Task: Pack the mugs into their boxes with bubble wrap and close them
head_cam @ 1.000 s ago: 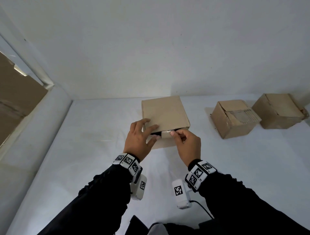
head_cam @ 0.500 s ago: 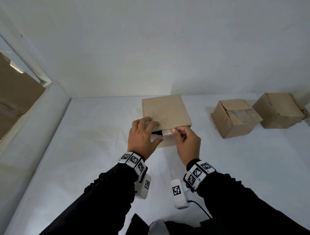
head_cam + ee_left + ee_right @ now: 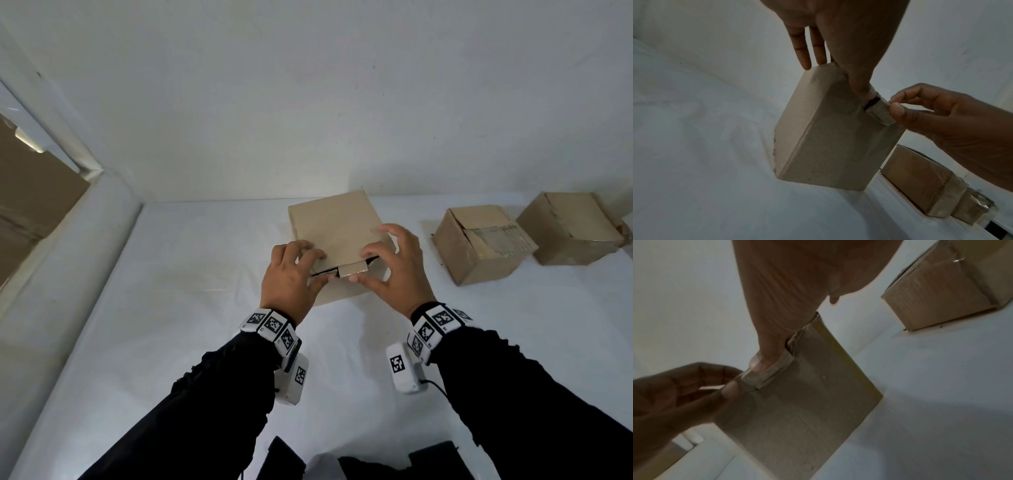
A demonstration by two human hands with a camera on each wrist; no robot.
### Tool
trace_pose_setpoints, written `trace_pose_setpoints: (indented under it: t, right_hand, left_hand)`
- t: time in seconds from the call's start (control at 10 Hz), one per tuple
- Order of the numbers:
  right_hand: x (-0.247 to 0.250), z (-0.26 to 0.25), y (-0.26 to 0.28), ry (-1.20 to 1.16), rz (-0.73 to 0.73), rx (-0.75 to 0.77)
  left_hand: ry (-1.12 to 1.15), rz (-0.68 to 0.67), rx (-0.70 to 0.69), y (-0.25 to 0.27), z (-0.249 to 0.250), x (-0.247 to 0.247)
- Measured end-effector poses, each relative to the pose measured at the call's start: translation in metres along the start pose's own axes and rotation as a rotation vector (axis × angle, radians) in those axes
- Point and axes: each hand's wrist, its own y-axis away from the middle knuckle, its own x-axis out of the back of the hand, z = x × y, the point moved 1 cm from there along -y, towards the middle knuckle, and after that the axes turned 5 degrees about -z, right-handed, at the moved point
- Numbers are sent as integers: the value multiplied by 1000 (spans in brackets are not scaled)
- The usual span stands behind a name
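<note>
A plain cardboard box point(image 3: 334, 226) stands on the white table, its lid down with a dark gap along the front edge. A short lid tab point(image 3: 352, 269) sticks out at the front. My left hand point(image 3: 315, 267) holds the front left corner, fingers on the lid and thumb on the front wall. My right hand point(image 3: 364, 263) pinches the tab between thumb and bent index finger, the other fingers spread over the lid. The left wrist view shows that pinch on the tab point(image 3: 878, 113). In the right wrist view my thumb lies on the tab point(image 3: 766, 376). No mug or bubble wrap shows.
Two more brown boxes stand to the right: a near one point(image 3: 479, 246) with clear tape on top and a far one point(image 3: 572, 233) by the wall. A white wall rises right behind the boxes. A raised white ledge point(image 3: 68, 267) runs along the table's left side.
My right hand has gone from a tight curled pinch on the tab to spread fingers over the lid. The left hand has slid to the front left corner. The tab now bends down.
</note>
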Motion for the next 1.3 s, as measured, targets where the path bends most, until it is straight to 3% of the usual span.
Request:
trace_pose_setpoints:
  t: [0.1,0.5,0.7,0.8,1.0,1.3]
  right_hand:
    - [3,2,-7,-106,-32,-8]
    - [-9,-10,-31,23,-28,-215]
    - [-10,-3,-20,97,-5,-136]
    - [-13,-2,-19,92,0,-158]
    - [-9,-8,-27,122,-16,-217]
    - [3,-23,5,236,-141,-175]
  left_hand:
    - [26,-25,17,-1,0,2]
    - [178,-78,207,-3,-14,-1]
    - [205,-134,235,-16,-20,3]
    - [191,-145,207,-23,-17,4]
    - [94,-175,293,-36,-6,4]
    - [7,-281,305,-2,-7,5]
